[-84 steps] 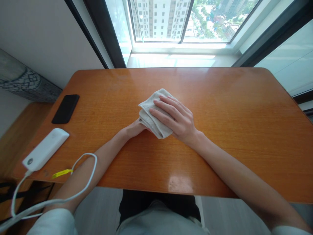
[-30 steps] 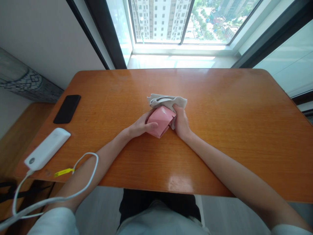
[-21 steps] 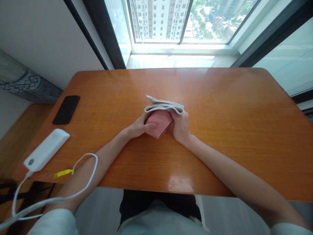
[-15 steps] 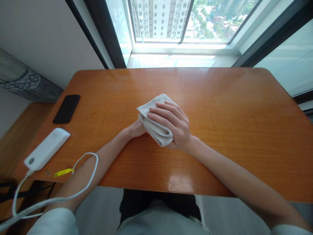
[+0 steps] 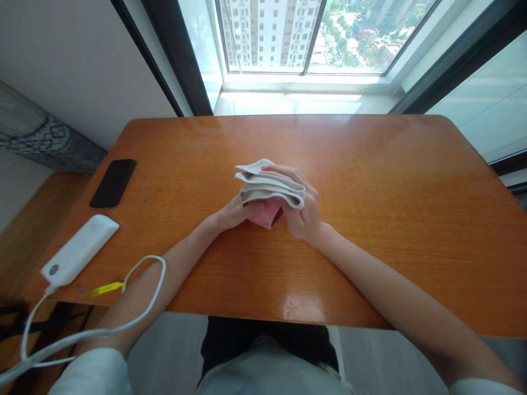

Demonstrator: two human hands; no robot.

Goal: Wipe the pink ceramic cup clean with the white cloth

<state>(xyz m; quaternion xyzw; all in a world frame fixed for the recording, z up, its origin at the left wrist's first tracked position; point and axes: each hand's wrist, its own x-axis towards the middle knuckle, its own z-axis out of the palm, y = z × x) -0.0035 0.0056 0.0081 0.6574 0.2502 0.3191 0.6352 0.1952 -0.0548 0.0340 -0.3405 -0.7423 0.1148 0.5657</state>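
A folded pale grey cloth (image 5: pixel 274 187) is gripped by my right hand (image 5: pixel 302 206), whose fingers lie over its far side and whose thumb is beneath it. Under the cloth, a pink object (image 5: pixel 267 213) with a dark opening on its right side shows in part. My left hand (image 5: pixel 241 211) holds this pink object from the left, its thumb along the near face; its other fingers are hidden. The cloth's layers face me, resting on or just above the pink object.
On the wooden table (image 5: pixel 382 219), a black phone (image 5: pixel 112 183) lies at the left. Nearer stands a white power bank (image 5: pixel 80 250) with a white cable (image 5: pixel 158 291) looping over my left forearm. A yellow tag (image 5: pixel 107 289) hangs on the cable. Beyond the table is a window (image 5: pixel 304 38).
My right hand has tilted the cloth up and away, so its folded layers face me. The pink object in my left hand has come into view beneath it.
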